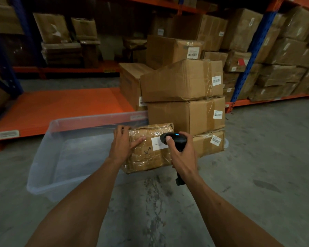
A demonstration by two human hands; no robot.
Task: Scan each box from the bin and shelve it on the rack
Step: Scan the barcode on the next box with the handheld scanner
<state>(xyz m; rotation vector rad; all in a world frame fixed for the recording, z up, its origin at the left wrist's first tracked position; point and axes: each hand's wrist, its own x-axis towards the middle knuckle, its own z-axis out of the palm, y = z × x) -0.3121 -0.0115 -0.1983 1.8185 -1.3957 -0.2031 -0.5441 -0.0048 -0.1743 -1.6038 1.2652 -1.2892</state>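
Observation:
A small tape-wrapped cardboard box point(148, 154) with a white label is held up over the right end of a clear plastic bin point(43, 157) on the floor. My left hand point(122, 145) grips the box's left edge, fingers over its top and thumb across the face. My right hand point(181, 154) grips a black handheld scanner point(174, 139) whose head, with a blue light on, points at the label. The orange rack shelf point(61, 106) lies just behind the bin.
A stack of three large cardboard boxes point(184, 104) stands on the floor right of the bin, with more boxes behind. Blue rack uprights point(248, 59) and orange beams frame shelves full of boxes at right and back. Concrete floor lies in front.

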